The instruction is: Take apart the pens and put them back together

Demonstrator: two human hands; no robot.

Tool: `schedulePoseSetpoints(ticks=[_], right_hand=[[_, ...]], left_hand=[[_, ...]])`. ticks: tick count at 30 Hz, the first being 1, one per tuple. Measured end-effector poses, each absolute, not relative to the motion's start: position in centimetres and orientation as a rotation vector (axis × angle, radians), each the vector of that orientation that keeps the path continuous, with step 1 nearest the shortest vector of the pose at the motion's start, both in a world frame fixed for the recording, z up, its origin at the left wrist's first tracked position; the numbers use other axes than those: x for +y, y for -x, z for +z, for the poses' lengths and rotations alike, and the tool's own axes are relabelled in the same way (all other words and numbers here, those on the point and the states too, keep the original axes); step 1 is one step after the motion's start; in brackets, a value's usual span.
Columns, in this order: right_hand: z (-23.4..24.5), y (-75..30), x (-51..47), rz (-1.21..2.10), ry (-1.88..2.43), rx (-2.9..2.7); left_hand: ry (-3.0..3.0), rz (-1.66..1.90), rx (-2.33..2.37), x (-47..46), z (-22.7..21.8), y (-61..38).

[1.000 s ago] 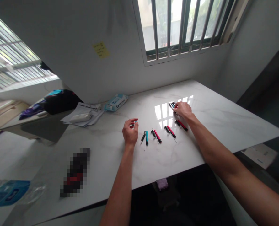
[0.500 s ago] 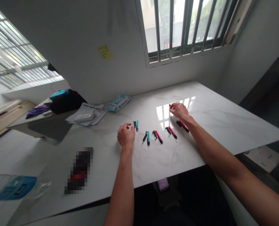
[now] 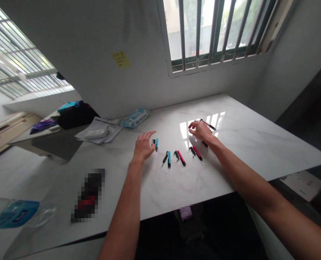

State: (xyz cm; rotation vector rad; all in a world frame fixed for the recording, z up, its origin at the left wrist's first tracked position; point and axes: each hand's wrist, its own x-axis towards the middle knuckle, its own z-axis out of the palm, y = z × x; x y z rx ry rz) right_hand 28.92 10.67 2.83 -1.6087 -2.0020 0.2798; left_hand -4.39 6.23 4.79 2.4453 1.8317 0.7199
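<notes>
My left hand (image 3: 143, 145) lies over the white marble table (image 3: 244, 144) with its fingers stretched out and nothing in it. Just right of its fingertips are a short teal pen (image 3: 156, 143) and a small black part. My right hand (image 3: 201, 131) hovers further right with curled fingers pinched together; what they hold is too small to make out. A black pen (image 3: 208, 125) lies just beyond it. Between the hands runs a row of pens: a teal one (image 3: 169, 159), a red one (image 3: 181, 157) and another red one (image 3: 197, 152), each beside a black part.
A pack of wipes (image 3: 135, 118) and some papers (image 3: 98, 133) lie at the back left by the wall. A dark blurred-out object (image 3: 88, 195) and a clear plastic bottle (image 3: 14, 215) sit near the left front. A barred window (image 3: 211, 32) is above the table.
My left hand has set down the teal pen and its black part and has opened its fingers. My right hand has come away from the far pens and moved left, toward the row.
</notes>
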Motion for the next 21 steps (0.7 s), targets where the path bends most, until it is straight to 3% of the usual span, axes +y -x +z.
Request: schedulePoseSetpoints(ticks=[5,16,21], right_hand=[[2.8,-28.4,10.5,0.309,1.525,-2.03],[2.9,-28.2,10.3,0.348,1.496,-2.087],[2.6,-28.3,10.5,0.337,1.483,-2.087]], left_hand=[[-2.477,0.372,1.654,8.7,5.2,7.1],[-2.457,0.324,1.672,9.4,4.9,6.8],[-2.46,0.522,1.599,9.3,5.4,6.4]])
